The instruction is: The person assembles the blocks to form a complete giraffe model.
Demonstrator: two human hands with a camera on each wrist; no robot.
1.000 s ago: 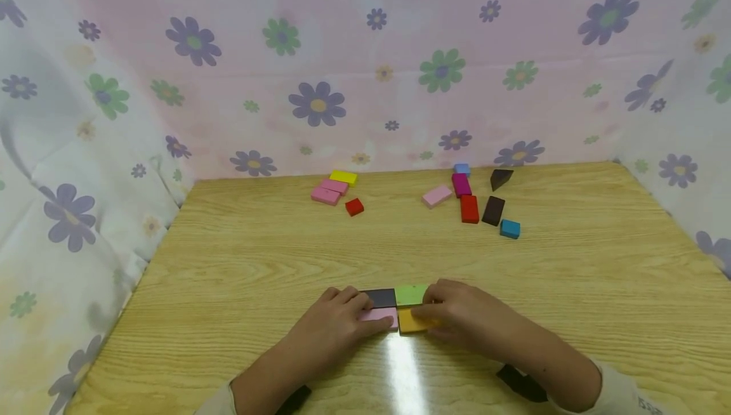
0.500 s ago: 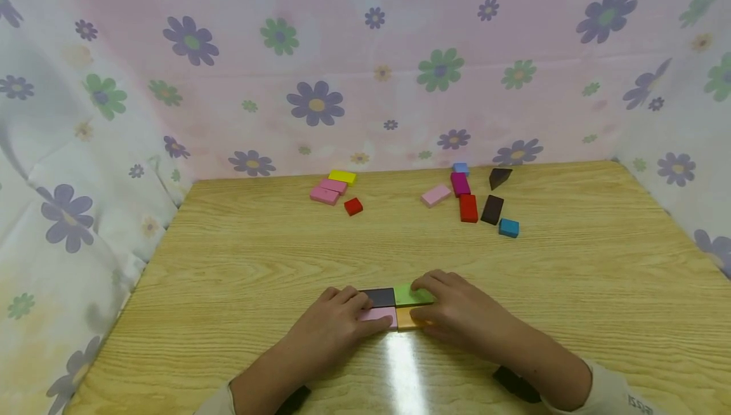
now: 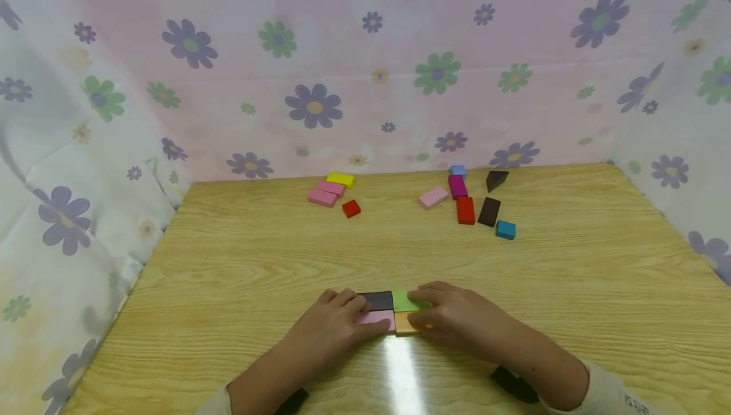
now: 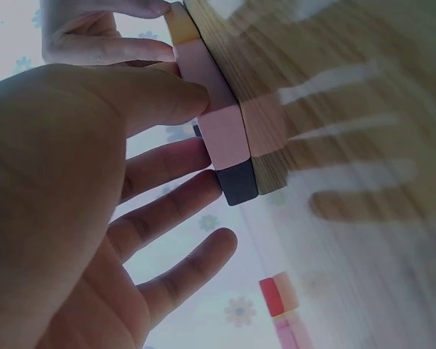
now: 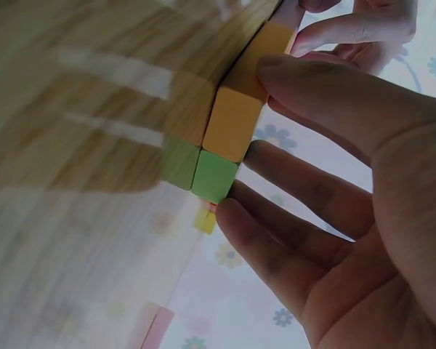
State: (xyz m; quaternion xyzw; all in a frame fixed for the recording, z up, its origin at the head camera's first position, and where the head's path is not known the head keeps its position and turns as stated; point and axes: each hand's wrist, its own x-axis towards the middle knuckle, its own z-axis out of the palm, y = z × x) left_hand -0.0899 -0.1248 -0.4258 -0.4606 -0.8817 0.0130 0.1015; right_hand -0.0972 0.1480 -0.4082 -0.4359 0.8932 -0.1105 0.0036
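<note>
Four flat wooden blocks lie together in two rows: a black block and a green block behind, a pink block and an orange block in front. My left hand rests at the left end, thumb along the pink block and fingertips on the black one. Its fingers are fairly straight in the left wrist view, touching the blocks. At the right end, my right hand has its thumb against the orange block's near edge and fingertips on the green and orange tops. Its fingers partly hide both blocks.
Back left are a yellow block, two pink blocks and a small red block. Back right lie a red block, a dark brown block, a blue block and several others. A flowered cloth stands behind.
The right fingers first lift and uncover more of the green block, then settle on the green and orange tops. The green block shifts slightly left. The left hand stays put.
</note>
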